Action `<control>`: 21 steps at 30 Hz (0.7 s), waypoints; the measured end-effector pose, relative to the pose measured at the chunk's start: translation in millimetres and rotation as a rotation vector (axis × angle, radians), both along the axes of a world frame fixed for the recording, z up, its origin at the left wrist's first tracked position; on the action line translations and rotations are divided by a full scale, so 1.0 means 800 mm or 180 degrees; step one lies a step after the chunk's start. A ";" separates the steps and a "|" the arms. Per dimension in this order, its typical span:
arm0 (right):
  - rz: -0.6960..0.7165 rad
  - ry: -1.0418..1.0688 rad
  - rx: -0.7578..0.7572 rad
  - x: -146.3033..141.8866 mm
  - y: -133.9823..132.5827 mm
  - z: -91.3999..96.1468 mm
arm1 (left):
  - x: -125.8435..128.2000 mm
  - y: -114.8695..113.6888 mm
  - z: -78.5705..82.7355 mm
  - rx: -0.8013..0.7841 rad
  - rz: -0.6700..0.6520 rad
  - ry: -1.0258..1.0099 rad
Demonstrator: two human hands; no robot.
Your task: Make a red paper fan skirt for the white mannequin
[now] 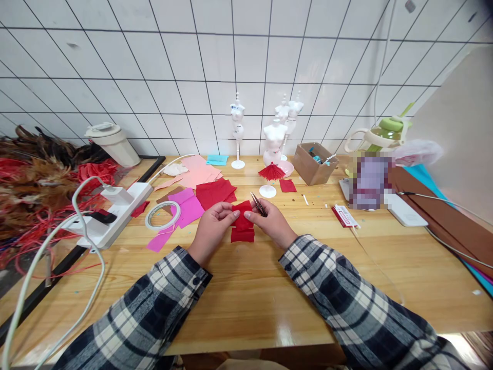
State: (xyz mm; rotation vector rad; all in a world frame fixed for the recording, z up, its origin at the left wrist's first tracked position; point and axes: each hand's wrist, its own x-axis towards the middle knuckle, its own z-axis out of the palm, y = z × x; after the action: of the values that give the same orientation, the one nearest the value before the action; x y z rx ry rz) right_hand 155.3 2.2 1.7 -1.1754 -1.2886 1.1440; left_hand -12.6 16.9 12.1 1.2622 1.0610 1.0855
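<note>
In the head view, the left hand (214, 222) pinched the left edge of a red sheet (243, 220) between thumb and fingers. The right hand (272, 222) gripped a dark pointed tool (260, 206), its tips directed away from the wearer, while its thumb bore on the sheet's right edge. The sheet was thus located between the two hands, above the desk (239, 300); whether the lower red strip (242, 236) was joined to it could not be determined. Stacked red sheets (215, 196) lay just beyond the left hand, with magenta sheets (188, 208) and a tape roll (148, 219) to its left. A small red square (287, 185) lay beyond the right hand, near a red fringed piece (271, 172). The step in hand appeared to be folding or aligning the sheet. The next move seemed to call for a steady two-sided pinch, edges kept even and tool tips clear of the material.
</note>
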 end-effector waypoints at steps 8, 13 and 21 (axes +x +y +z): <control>-0.0012 -0.0802 0.0219 0.008 0.003 -0.001 | -0.002 0.000 0.002 0.0354 -0.0444 0.0538; -0.0032 -0.1562 0.0559 0.008 -0.003 0.004 | -0.008 0.006 -0.002 0.0355 -0.0528 0.0823; -0.0148 -0.1445 0.1096 0.007 -0.002 0.001 | -0.009 0.003 0.001 -0.0300 -0.0467 -0.0264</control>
State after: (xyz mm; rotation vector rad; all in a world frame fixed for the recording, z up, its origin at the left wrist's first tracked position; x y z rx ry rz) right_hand 160.5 0.4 2.6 -1.2318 -1.7106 0.5996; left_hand -20.1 19.3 12.9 1.1903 0.9314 0.9573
